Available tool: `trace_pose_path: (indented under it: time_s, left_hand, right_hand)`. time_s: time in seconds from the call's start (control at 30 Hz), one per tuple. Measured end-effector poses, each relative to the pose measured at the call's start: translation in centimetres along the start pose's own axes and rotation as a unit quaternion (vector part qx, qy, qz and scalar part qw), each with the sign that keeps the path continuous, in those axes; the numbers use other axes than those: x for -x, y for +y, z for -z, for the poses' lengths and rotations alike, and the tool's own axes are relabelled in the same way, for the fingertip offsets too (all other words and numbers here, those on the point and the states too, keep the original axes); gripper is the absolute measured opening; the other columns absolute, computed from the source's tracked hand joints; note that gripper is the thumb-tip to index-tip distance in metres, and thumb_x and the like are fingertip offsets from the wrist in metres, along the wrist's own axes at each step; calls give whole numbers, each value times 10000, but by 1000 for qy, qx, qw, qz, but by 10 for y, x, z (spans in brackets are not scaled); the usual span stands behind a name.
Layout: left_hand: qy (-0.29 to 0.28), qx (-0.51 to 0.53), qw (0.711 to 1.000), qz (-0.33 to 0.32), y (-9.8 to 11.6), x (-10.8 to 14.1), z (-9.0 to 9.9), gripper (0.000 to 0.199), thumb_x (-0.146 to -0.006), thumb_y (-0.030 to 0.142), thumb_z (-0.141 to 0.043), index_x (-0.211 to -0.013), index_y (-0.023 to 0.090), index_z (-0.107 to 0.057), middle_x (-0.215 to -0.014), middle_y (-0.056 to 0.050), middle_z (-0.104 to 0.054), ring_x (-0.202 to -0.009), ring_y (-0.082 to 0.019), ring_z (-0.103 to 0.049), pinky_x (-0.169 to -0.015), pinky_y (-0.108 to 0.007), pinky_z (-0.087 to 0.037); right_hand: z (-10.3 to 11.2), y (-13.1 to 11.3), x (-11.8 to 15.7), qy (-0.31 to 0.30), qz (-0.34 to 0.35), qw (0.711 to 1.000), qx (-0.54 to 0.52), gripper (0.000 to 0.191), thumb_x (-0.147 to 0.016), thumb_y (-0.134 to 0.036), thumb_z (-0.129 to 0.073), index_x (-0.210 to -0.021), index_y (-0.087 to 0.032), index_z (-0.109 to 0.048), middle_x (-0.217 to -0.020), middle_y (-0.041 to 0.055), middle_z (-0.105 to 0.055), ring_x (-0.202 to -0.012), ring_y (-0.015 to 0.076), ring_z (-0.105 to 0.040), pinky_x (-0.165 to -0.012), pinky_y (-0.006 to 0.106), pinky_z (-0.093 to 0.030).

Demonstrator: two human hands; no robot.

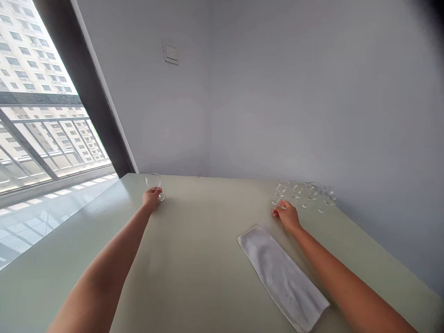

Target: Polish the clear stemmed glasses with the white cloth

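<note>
- Clock directions run from the person's place at the near edge of the bench [194, 259], with 12 straight ahead.
- At 11 o'clock, near the far edge, the left hand [151, 197] has its fingers closed on the lower part of a clear stemmed glass [153, 181]. The glass is upright, its bowl above the hand.
- At 1 o'clock, the right hand [287, 216] reaches to the base of the nearest glass [280, 189] of a cluster. Its fingers are slightly bent; whether they grip that base cannot be told.
- The other clear glasses [316, 188] stand close together just beyond and to the right of that hand; their outlines are too faint to count surely.
- At 2 o'clock, a pale grey cloth [282, 277] lies flat, slanting beside the right forearm.
- At 10 o'clock, beyond the bench, is a window [45, 106].
</note>
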State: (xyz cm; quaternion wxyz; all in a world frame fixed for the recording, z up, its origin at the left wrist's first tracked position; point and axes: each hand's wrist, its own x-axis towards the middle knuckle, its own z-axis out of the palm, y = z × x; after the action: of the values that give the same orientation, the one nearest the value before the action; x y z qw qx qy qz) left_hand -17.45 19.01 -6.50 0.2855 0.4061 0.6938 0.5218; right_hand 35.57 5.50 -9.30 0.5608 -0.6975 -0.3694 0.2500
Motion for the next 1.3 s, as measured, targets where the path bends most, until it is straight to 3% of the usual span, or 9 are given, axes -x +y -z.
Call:
trace_pose_path:
  time_s: [0.23,0.37,0.43,0.6,0.73,0.87,0.97,1.07,1.3]
  left_hand:
    - [54,-55,997,9,5,15,8,218,-542,178,-614,-759,164,-597,-799,-67,-567,-704,-186,-527,-654,-322,-411]
    - [138,-69,988,14,13,49,22,358,-623,146,-523,-979,165,-548,-1127,-152,-440,-897,-246,-510,-767,-387,-385]
    - [139,-66,988,3,19,72,19,351,-682,152,-457,-1026,162,-528,-1159,-147,-423,-907,-233,-504,-788,-382,-376]
    - [-58,-40,995,-72,39,150,-25,213,-707,270,-512,-866,193,-632,-805,-34,-585,-615,-132,-504,-603,-265,-408]
    - [-214,-19,964,-154,56,218,-58,304,-648,419,-611,-871,221,-671,-905,-30,-618,-619,-109,-506,-585,-234,-409]
    - [-272,16,954,-125,60,250,-65,295,-697,435,-554,-804,186,-670,-868,-51,-626,-537,-95,-501,-525,-240,-390]
    - [-232,57,968,-79,50,238,-55,302,-684,435,-564,-795,170,-657,-705,-30,-624,-525,-108,-512,-531,-243,-392]
    - [-162,59,983,-67,36,198,-31,309,-646,442,-580,-764,163,-638,-677,-19,-617,-601,-124,-523,-572,-240,-387]
    - [-58,40,997,-6,15,101,46,361,-578,440,-615,-774,137,-609,-769,-68,-639,-552,-103,-467,-541,-243,-364]
  right_hand:
    - [-26,0,-27,10,-20,999,-28,305,-675,-299,-602,-926,-156,-505,-969,75,-594,-527,69,-595,-420,157,-485]
    - [-31,-11,-21,-12,-24,999,-37,210,-684,-286,-590,-824,-161,-496,-887,56,-602,-490,57,-562,-392,150,-462]
    - [-39,-21,-9,-42,-16,998,-42,182,-692,-271,-573,-811,-155,-500,-874,64,-608,-478,60,-553,-379,155,-448]
    - [-82,-64,58,-175,31,982,-62,271,-689,-284,-572,-910,-131,-538,-862,86,-639,-488,99,-573,-362,186,-437]
    - [-112,-98,127,-341,110,932,-52,402,-741,-274,-506,-1121,-149,-470,-868,69,-641,-462,100,-564,-338,196,-426]
    - [-124,-114,168,-392,152,907,-16,408,-775,-210,-439,-1182,-202,-450,-835,31,-649,-467,90,-567,-342,177,-422]
    - [-119,-120,178,-409,138,902,-1,479,-766,-223,-491,-1238,-230,-413,-1005,67,-625,-534,91,-595,-407,197,-479]
    - [-97,-122,177,-415,125,901,-8,465,-757,-270,-524,-1211,-219,-439,-1157,107,-544,-618,109,-617,-487,246,-525]
    - [-9,-99,156,-358,46,932,-19,299,-757,-401,-540,-932,-162,-583,-864,92,-638,-591,149,-600,-507,288,-527]
